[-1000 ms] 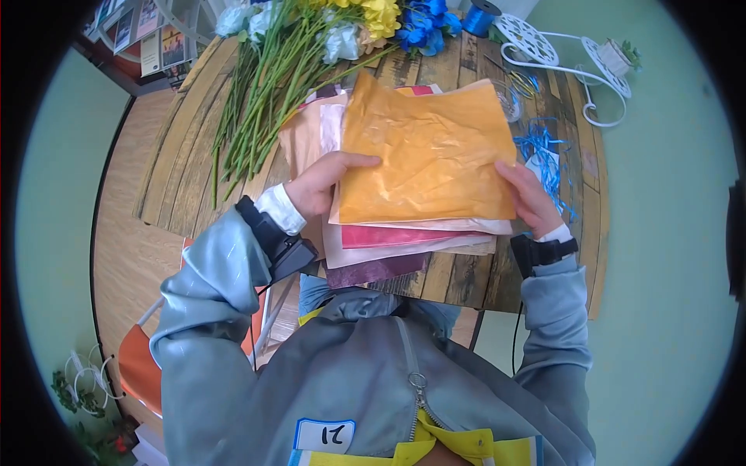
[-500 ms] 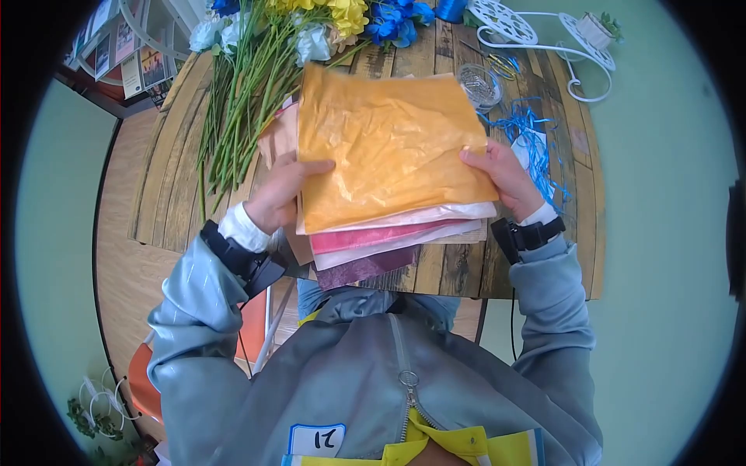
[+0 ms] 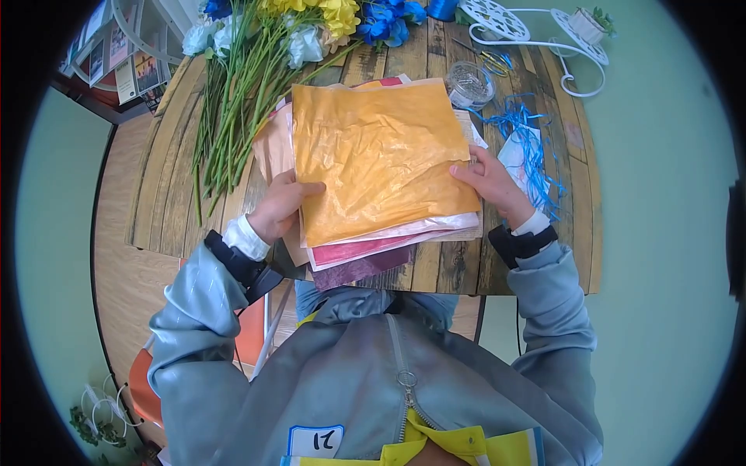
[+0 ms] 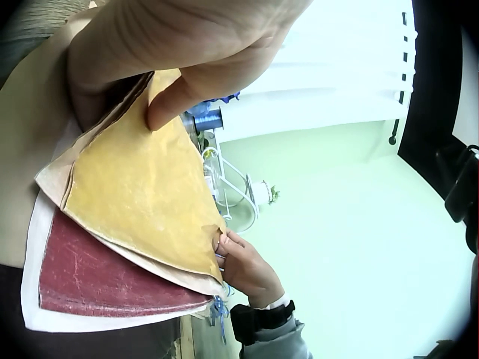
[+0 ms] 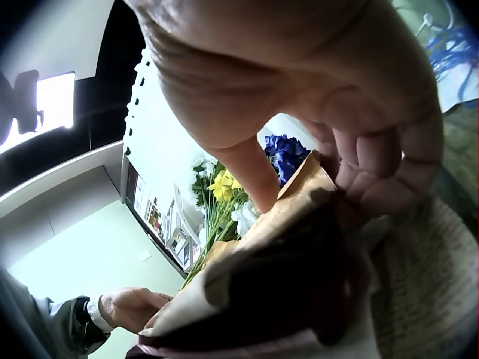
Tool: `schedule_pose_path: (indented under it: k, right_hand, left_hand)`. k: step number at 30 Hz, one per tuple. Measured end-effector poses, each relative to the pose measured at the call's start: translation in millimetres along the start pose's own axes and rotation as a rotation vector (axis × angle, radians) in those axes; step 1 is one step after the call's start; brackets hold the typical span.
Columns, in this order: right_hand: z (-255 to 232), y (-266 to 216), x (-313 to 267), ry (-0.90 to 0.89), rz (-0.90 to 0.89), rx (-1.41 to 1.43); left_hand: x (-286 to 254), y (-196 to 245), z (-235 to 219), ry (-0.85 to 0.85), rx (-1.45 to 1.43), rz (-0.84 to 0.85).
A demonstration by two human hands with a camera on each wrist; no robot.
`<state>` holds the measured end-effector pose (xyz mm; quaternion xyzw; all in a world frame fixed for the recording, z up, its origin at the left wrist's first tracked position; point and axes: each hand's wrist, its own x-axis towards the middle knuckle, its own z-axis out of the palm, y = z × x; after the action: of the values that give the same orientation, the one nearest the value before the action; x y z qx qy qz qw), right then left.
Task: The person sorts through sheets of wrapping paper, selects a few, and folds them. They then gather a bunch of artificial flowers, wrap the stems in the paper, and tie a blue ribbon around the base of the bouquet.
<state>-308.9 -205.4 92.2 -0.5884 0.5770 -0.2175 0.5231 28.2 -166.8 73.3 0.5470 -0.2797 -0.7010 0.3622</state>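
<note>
An orange-yellow sheet of wrapping paper [image 3: 381,147], creased and slightly shiny, lies uppermost in a stack of sheets. My left hand [image 3: 280,206] grips its left edge, thumb on top and fingers underneath. At the opposite edge my right hand [image 3: 497,186] pinches the paper, its thumb also on the face. Below the orange sheet show a pale pink layer, a crimson sheet [image 4: 105,273] with a white border, and a dark purple sheet [image 3: 361,272] at the near side. A peach sheet [image 3: 272,147] sticks out on the left. In the right wrist view, printed paper [image 5: 426,277] lies beneath.
Long green stems [image 3: 225,124] with yellow, blue and white flowers lie at the back left. A clear round dish [image 3: 470,84], scissors [image 3: 495,64] and tangled blue ribbon [image 3: 532,147] are on the right. Behind stand a ribbon spool [image 3: 442,9] and a white metal stand [image 3: 497,19].
Both hands have moved left and slightly down in the head view with the orange paper between them. Its far edge has come nearer, and the clear dish shows more fully.
</note>
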Motion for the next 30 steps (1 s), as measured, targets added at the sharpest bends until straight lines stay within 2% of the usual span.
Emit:
schedule_pose_path:
  k: [2,3,6,9,12,15,20,21,23,26,30]
  right_hand:
    - [5,1,-1,0.115,0.052,0.217]
    - [3,7,2,0.117,0.051,0.218]
    - [-2,9,5,0.049,-0.018,0.071]
    - [-3,2,-4,-0.020,0.017,0.059]
    - [-2,10,-1,-0.057,0.054,0.169]
    - [-3,5,0,-0.065,0.100,0.069]
    - [-4,-5,-4,-0.114,0.214,0.326]
    - [-3,-6,-5,-0.114,0.213,0.325]
    - [1,-8,-8,-0.021,0.017,0.278]
    - [0,-1,-5,0.019,-0.049,0.206]
    - [0,-5,-13,0.022,0.002,0.304]
  left_hand:
    - [2,-2,-3,-0.004,0.005,0.003]
    - [4,-4,-5,-0.010,-0.004,-0.002]
    - [5,-4,-5,-0.011,-0.001,-0.010]
    - [5,-4,-5,-0.006,0.013,-0.011]
    - [6,-4,-5,-0.016,0.015,-0.016]
    - [6,-3,-5,-0.011,0.005,-0.038]
    - [7,-3,-4,-0.016,0.002,-0.037]
    - [7,-3,-4,-0.014,0.002,-0.036]
    - [6,-3,-5,-0.008,-0.002,-0.037]
    - [8,-3,-6,-0.013,-0.009,-0.040]
    - [8,-4,-7,-0.019,-0.009,-0.039]
